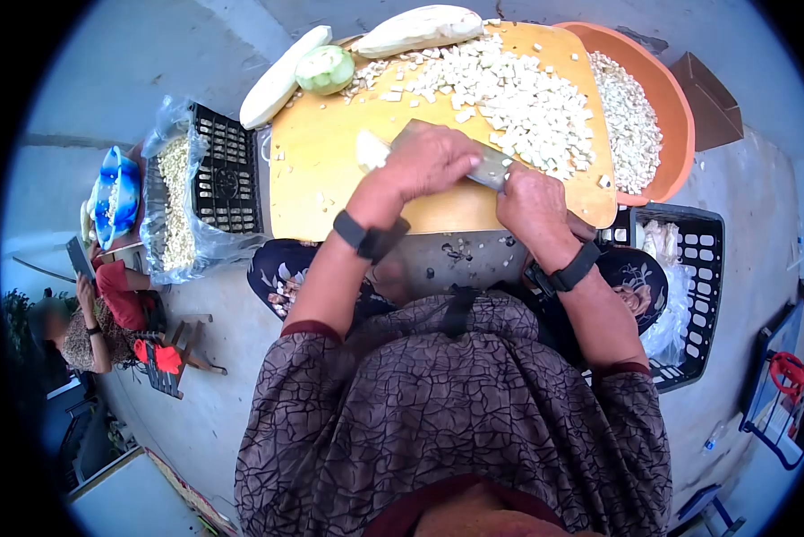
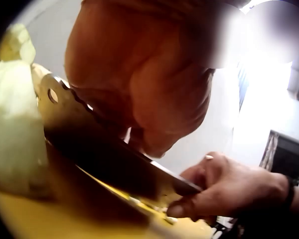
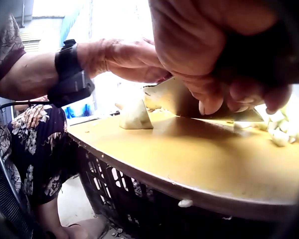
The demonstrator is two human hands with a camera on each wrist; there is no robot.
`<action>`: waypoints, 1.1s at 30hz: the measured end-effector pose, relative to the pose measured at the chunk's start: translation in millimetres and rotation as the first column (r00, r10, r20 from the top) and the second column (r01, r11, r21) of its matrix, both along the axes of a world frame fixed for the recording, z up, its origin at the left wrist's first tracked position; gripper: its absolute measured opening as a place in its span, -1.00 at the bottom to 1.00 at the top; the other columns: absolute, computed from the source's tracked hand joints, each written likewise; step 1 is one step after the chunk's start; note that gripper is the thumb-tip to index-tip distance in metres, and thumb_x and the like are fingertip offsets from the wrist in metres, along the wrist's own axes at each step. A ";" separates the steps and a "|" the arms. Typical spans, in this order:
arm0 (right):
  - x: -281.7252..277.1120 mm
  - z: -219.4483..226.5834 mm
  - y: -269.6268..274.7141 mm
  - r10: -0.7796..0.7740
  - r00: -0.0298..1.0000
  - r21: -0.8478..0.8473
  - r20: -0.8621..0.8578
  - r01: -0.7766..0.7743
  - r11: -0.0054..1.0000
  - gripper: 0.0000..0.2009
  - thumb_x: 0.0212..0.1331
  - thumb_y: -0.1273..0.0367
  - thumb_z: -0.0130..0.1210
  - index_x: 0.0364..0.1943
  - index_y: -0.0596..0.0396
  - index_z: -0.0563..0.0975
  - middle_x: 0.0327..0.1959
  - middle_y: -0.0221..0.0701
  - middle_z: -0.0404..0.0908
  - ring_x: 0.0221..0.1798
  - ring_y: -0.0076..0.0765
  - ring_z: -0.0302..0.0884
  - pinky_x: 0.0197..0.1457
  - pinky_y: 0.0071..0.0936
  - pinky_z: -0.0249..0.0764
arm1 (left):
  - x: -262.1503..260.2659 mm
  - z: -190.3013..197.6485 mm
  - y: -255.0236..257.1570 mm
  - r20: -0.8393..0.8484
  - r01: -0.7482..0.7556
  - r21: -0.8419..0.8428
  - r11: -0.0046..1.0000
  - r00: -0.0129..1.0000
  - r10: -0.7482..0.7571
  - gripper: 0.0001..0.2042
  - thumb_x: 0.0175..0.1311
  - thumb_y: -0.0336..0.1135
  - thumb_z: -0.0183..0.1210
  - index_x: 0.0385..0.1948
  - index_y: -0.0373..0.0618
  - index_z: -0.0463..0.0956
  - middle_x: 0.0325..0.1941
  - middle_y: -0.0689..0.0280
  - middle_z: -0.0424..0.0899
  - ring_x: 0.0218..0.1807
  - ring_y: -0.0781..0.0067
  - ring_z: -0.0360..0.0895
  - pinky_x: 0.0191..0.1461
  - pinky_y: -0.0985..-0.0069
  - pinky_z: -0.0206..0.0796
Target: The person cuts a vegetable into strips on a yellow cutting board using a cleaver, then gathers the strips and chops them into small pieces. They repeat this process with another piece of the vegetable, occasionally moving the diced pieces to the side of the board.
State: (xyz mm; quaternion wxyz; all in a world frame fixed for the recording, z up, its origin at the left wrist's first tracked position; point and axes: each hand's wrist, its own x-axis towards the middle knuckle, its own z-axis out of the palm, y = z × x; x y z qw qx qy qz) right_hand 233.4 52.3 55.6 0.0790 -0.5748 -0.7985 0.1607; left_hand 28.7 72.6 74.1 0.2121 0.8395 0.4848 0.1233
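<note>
My right hand (image 1: 532, 201) grips the handle end of a wide cleaver (image 1: 490, 167), whose blade points left over the yellow board (image 1: 330, 183). Above the blade, my left hand (image 1: 429, 161) reaches across its top edge, fingers extended; its fingertips are partly hidden. A pale peeled piece (image 1: 372, 150) stands by the blade's far end, also visible as a wedge (image 3: 135, 117) in the right wrist view. In the left wrist view, the holed blade (image 2: 99, 139) slants between the pale piece (image 2: 17, 124) and my right hand (image 2: 224, 189).
Diced pale pieces (image 1: 536, 107) cover the board's back right. Peeled vegetables (image 1: 420, 31) and a green-white chunk (image 1: 325, 70) lie at its back left. An orange basin (image 1: 679, 116) of dice stands right, crates (image 1: 226, 170) either side. Another person (image 1: 93, 331) sits far left.
</note>
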 end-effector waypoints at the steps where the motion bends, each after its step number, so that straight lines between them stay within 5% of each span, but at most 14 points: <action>1: 0.6 2.8 -0.7 -0.011 1.000 0.010 -0.008 0.011 1.000 -0.89 0.01 0.45 0.14 -0.41 0.23 0.59 -0.46 -0.02 0.66 -0.32 0.12 0.69 -0.18 -0.08 0.57 | -5.7 -6.5 9.0 -0.038 -0.010 0.002 1.000 0.999 0.010 -0.71 0.35 -0.08 0.07 -0.14 0.00 0.69 -0.07 0.21 0.70 0.10 0.15 0.56 0.08 0.23 0.35; 2: 2.5 7.3 -0.7 -0.020 1.000 0.019 -0.015 0.020 1.000 -0.89 0.01 0.45 0.13 -0.41 0.23 0.58 -0.46 -0.02 0.66 -0.32 0.12 0.69 -0.18 -0.08 0.57 | -11.6 -13.9 13.1 -0.213 -0.044 0.198 0.979 0.973 0.087 -0.65 0.40 -0.03 0.02 -0.07 -0.02 0.68 0.11 0.14 0.66 0.18 0.10 0.55 0.15 0.26 0.39; 5: 11.2 16.9 -1.3 -0.057 0.998 0.031 -0.029 0.058 0.998 -0.87 0.06 0.42 0.14 -0.42 0.22 0.60 -0.48 -0.02 0.66 -0.33 0.12 0.68 -0.18 -0.09 0.56 | -41.2 -12.1 31.2 -0.047 -0.243 0.442 0.863 0.955 0.293 -0.63 0.41 -0.03 0.05 0.00 -0.07 0.65 0.26 0.07 0.56 0.28 0.06 0.50 0.28 0.28 0.37; 8: 18.5 34.9 -6.6 -0.133 0.986 -0.061 -0.098 0.127 0.990 -0.81 0.15 0.33 0.16 -0.41 0.22 0.63 -0.48 -0.02 0.65 -0.35 0.11 0.67 -0.18 -0.09 0.56 | -69.7 8.7 21.2 0.286 -0.495 0.299 0.816 0.862 0.418 -0.62 0.38 -0.06 0.12 0.05 -0.11 0.62 0.28 0.00 0.54 0.34 0.01 0.45 0.40 0.27 0.27; 10: 22.2 31.9 -7.3 -0.165 0.961 -0.094 -0.223 0.148 0.985 -0.69 0.22 0.21 0.18 -0.40 0.25 0.66 -0.53 -0.01 0.62 -0.40 0.10 0.64 -0.22 -0.09 0.52 | -86.6 12.7 5.5 0.368 -0.498 0.197 0.844 0.836 0.408 -0.64 0.34 -0.15 0.19 0.05 -0.15 0.61 0.28 -0.06 0.52 0.36 -0.01 0.43 0.43 0.24 0.24; 14: 16.5 31.6 -1.1 -0.320 0.896 -0.465 -0.309 0.151 0.872 -0.62 0.21 0.20 0.19 -0.45 0.37 0.62 -0.60 0.05 0.56 -0.45 0.10 0.60 -0.27 -0.09 0.47 | -101.6 -21.4 -30.4 0.275 -0.492 0.127 0.861 0.852 0.446 -0.61 0.25 -0.19 0.25 0.09 -0.11 0.59 0.31 -0.07 0.48 0.38 -0.05 0.39 0.46 0.24 0.21; 17: 15.7 8.9 0.8 -0.282 0.918 -0.493 -0.278 0.116 0.862 -0.61 0.22 0.20 0.18 -0.45 0.37 0.62 -0.58 0.06 0.57 -0.43 0.12 0.60 -0.26 -0.10 0.48 | -92.6 -42.1 -47.6 0.231 -0.470 0.059 0.881 0.865 0.446 -0.55 0.18 -0.24 0.29 0.13 -0.11 0.55 0.33 -0.03 0.46 0.40 -0.05 0.34 0.49 0.22 0.18; 29: 4.1 8.3 4.7 -0.181 0.966 -0.457 -0.187 0.077 0.886 -0.62 0.26 0.20 0.14 -0.42 0.36 0.61 -0.46 0.07 0.61 -0.29 0.18 0.61 -0.15 -0.07 0.48 | -56.5 -23.0 -63.3 0.114 -0.421 0.309 0.853 0.907 0.406 -0.66 0.11 -0.29 0.30 -0.03 -0.09 0.64 0.08 0.20 0.61 0.11 0.07 0.44 0.30 0.24 0.29; 33: 3.6 11.7 10.1 -0.195 0.961 -0.517 -0.197 0.067 0.853 -0.63 0.26 0.21 0.14 -0.40 0.36 0.61 -0.40 0.07 0.63 -0.23 0.19 0.61 -0.11 -0.07 0.47 | -44.4 -28.8 -62.0 0.181 -0.413 0.274 0.869 0.909 0.375 -0.72 0.10 -0.31 0.30 -0.12 -0.08 0.67 -0.03 0.25 0.64 0.08 0.12 0.44 0.26 0.26 0.28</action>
